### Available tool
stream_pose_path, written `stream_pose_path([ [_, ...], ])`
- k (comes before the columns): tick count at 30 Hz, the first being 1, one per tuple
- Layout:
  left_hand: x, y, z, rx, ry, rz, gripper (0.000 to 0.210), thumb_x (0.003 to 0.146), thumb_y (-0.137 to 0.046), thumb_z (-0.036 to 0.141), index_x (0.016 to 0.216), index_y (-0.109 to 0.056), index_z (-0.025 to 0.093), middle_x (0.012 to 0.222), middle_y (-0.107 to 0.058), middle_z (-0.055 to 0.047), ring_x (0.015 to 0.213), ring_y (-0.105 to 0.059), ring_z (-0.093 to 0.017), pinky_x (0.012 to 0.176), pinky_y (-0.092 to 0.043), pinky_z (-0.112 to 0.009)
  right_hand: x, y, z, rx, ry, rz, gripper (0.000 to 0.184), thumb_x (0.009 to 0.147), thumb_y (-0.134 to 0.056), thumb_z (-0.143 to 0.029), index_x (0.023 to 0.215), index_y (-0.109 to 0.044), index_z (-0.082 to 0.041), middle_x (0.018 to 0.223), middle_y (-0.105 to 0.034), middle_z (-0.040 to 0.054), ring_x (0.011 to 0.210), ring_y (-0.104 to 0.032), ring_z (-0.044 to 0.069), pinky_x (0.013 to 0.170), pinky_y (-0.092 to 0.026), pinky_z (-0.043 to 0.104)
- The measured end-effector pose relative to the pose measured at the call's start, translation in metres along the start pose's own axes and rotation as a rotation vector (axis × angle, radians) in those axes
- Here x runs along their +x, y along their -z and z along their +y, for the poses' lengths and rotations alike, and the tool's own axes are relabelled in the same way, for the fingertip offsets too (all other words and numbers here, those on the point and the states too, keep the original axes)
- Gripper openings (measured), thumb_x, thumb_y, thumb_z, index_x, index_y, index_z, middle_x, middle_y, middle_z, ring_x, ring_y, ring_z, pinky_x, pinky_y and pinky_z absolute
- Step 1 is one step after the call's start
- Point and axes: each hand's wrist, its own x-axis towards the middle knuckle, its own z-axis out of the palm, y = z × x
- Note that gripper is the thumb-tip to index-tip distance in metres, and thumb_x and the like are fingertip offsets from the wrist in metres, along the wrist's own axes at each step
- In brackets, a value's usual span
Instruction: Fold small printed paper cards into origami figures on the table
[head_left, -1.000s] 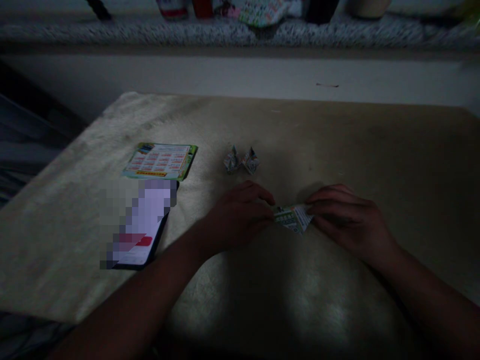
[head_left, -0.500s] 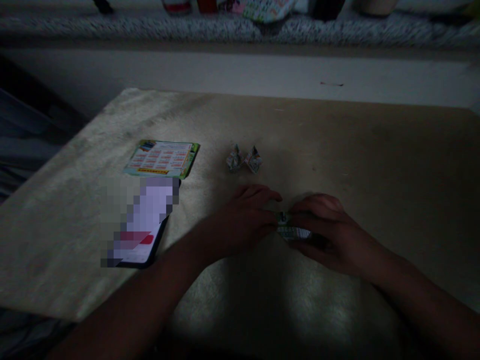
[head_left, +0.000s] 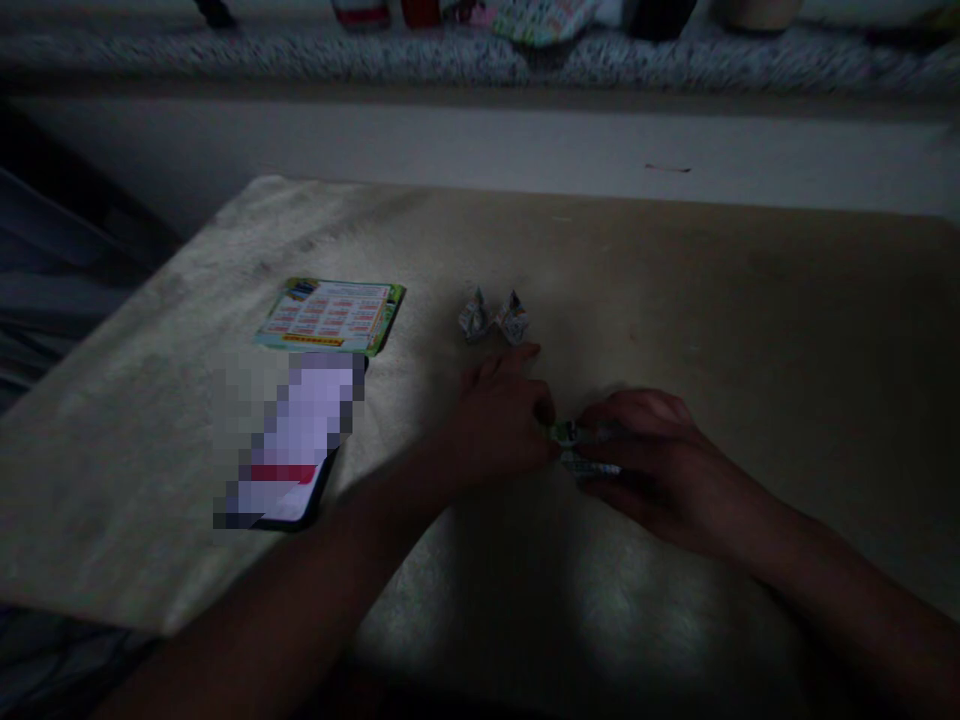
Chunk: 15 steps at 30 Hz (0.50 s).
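Observation:
A small folded piece of printed paper (head_left: 589, 465), green and white, is between my hands low over the table. My right hand (head_left: 652, 450) grips it from the right, fingers along its top and thumb at the near side. At its left corner, my left hand (head_left: 510, 415) pinches with thumb and index finger while the other fingers stretch forward. Just beyond the left fingers stands a pair of pointed folded paper shapes (head_left: 495, 318). Much of the held paper is hidden by my right fingers, and the light is dim.
To the left lie a printed calendar card (head_left: 330, 315) and, nearer me, a phone (head_left: 300, 440) with a lit, pixelated screen. The cloth-covered table (head_left: 750, 300) ends at a white wall. Above it, a speckled stone ledge (head_left: 420, 60) carries several items.
My left thumb and index finger have curled into a pinch at the paper's left corner, and its other fingers have reached farther forward. My right hand stays nearly in place.

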Motion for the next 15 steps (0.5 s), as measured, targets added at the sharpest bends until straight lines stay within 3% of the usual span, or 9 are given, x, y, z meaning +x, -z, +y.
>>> stream_pose_path([
  [8, -0.001, 0.002, -0.001, -0.042, -0.004, -0.003, 0.017, 0.066, -0.084, 0.029, 0.082, -0.081, 0.026, 0.16, -0.037, -0.009, 0.146, -0.032, -0.046, 0.114, -0.025, -0.069, -0.002, -0.007, 0.012, -0.011, -0.052, 0.058, 0.037, 0.08, -0.08, -0.033, 0.114, -0.068, -0.025, 0.123, -0.067, 0.0081, 0.118, -0.058, 0.032, 0.1, -0.041, 0.051],
  [15, -0.007, 0.0, -0.004, -0.06, -0.002, 0.05, 0.02, 0.066, -0.087, 0.031, 0.081, -0.079, 0.022, 0.159, -0.038, -0.015, 0.147, -0.034, -0.043, 0.114, -0.028, -0.065, -0.002, -0.009, 0.011, 0.022, -0.087, 0.085, 0.036, 0.078, -0.082, -0.029, 0.111, -0.068, -0.027, 0.124, -0.066, 0.0079, 0.12, -0.057, 0.033, 0.099, -0.041, 0.052],
])
